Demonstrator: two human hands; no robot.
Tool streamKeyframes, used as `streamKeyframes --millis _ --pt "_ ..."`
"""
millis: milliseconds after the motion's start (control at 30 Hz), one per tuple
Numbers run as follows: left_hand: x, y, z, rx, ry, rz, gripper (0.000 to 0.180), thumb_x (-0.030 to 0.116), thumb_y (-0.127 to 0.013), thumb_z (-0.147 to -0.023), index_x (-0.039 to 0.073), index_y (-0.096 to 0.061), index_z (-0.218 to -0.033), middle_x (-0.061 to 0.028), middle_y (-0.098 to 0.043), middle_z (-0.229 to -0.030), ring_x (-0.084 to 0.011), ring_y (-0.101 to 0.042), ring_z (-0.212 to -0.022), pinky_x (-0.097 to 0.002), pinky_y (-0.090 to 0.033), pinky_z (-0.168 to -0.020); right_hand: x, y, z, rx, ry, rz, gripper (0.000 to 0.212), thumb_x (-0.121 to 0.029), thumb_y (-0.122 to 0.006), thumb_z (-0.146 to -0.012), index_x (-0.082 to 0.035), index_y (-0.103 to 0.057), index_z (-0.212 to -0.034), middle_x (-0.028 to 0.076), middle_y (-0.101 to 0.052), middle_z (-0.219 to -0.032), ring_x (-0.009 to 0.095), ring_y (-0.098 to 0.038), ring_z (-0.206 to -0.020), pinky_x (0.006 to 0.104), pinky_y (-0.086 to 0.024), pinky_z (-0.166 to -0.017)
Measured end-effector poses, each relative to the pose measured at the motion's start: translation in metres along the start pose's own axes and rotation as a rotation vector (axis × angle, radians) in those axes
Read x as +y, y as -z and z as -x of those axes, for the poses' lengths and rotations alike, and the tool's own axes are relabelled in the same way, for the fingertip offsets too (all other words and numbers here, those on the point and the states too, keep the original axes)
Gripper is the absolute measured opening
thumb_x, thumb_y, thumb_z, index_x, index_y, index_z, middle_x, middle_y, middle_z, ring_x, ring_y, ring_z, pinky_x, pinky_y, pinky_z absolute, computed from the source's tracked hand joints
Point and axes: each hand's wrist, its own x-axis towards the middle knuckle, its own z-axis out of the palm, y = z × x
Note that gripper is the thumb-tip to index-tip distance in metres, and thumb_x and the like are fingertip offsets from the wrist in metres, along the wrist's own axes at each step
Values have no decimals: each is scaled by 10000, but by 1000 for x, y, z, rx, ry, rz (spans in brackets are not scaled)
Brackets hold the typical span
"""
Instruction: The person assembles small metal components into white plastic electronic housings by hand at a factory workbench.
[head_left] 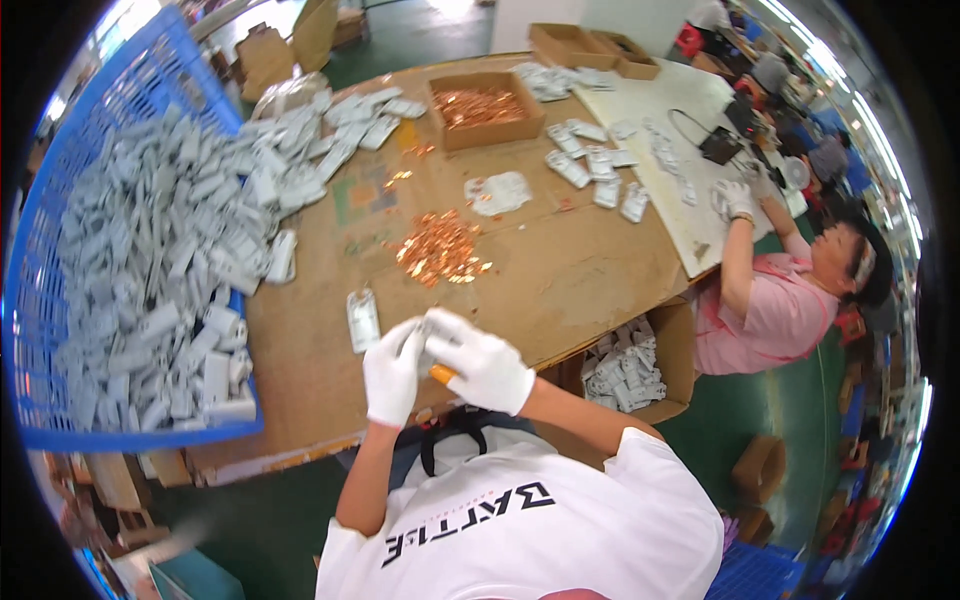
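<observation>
A blue basket (140, 438) on the left is heaped with pale grey casings (165, 260), which also spill over its right side onto the cardboard-topped table (560, 265). One single casing (363, 322) lies on the table just beyond the gloved left hand (393, 372), whose fingers bend towards the other hand; I cannot tell whether they grip anything. Past the fingertips sits a loose pile of copper-coloured pieces (440, 248). The gloved right hand (480, 365) is curled, with something orange (443, 374) at its thumb side, held or worn I cannot tell. Further right, a carton (675, 345) of white parts stands near a co-worker in pink (765, 310)
</observation>
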Motion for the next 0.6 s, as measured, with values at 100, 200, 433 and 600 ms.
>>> streamKeyframes --millis 100,200,433,600 --pt "1 -17 -29 -64 -82 46 307 124 -532 -966 -66 -649 -1176 -191 -716 -1095 -210 -686 -1014 -318 -522 -880 4 9 -9 -12 -215 -16 437 -113 -695 -752 -83 -569 -1169 191 -446 -1447 382 -642 -1043 447 -560 -832" --pt "14 -21 -50 -83 -316 -160 442 229 -601 -937 -31 -567 -1292 -251 -640 -1217 -378 -613 -1155 -386 -461 -1006 65 22 -37 215 -77 125 413 70 -587 -697 -60 -560 -1088 175 -606 -1142 365 -624 -999 436 -532 -845" --pt "-64 94 -151 547 -286 -1270 318 187 -733 -786 57 -621 -1054 -141 -538 -1307 -294 -494 -1197 -415 -436 -976 283 139 -86 212 -525 929 346 -165 -702 -787 -51 -584 -1092 197 -568 -1159 371 -630 -972 464 -519 -832" --pt "-68 100 -158 566 -70 -1362 271 194 -758 -767 99 -644 -994 -82 -601 -1094 -262 -570 -1066 -385 -501 -848 242 94 -137 192 -276 828 194 -134 -605 -836 -97 -666 -1016 126 -662 -984 329 -647 -881 447 -531 -800"
